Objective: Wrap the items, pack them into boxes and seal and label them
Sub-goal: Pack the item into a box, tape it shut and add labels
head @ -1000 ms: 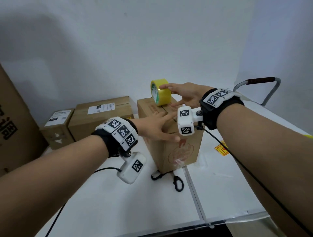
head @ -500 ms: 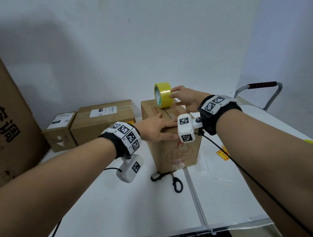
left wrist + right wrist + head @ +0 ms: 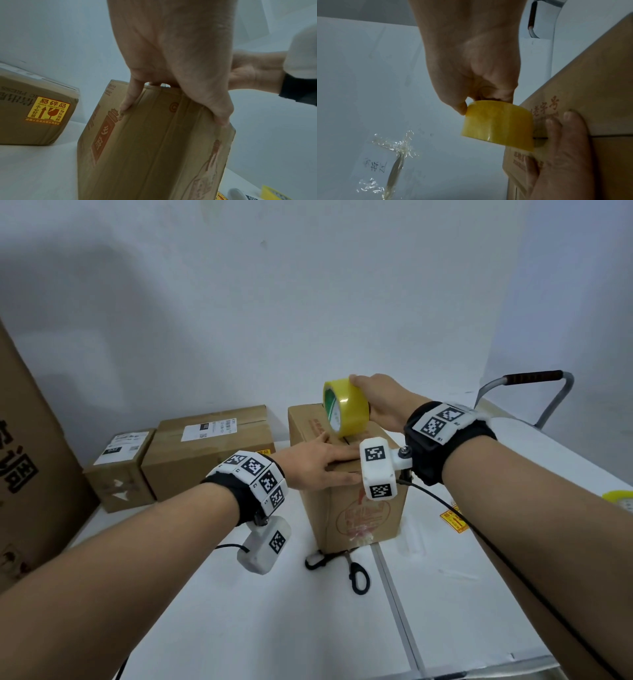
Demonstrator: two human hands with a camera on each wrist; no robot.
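A tall brown cardboard box [image 3: 356, 515] with red print stands on the white table [image 3: 239, 628]. My left hand [image 3: 318, 463] lies flat on its closed top flaps, fingers straight, thumb [image 3: 128, 97] down the side of the box [image 3: 154, 155]. My right hand [image 3: 380, 400] grips a yellow tape roll [image 3: 347, 407] standing on edge over the top seam. In the right wrist view the fingers curl over the roll [image 3: 498, 124], with the left fingers [image 3: 563, 142] pressed on the box [image 3: 599, 105] beside it.
Two sealed, labelled boxes [image 3: 209, 446] [image 3: 120, 470] stand at the back left, a large carton [image 3: 24, 457] at the far left. Black scissors [image 3: 356, 577] lie in front of the box. A yellow sticker [image 3: 454, 520] and another tape roll [image 3: 621, 499] lie right. A trolley handle [image 3: 534, 378] is behind.
My right hand went from touching the roll's top with straight fingers to gripping it, and drew it toward me along the box top. My left hand stayed pressed on the flaps.
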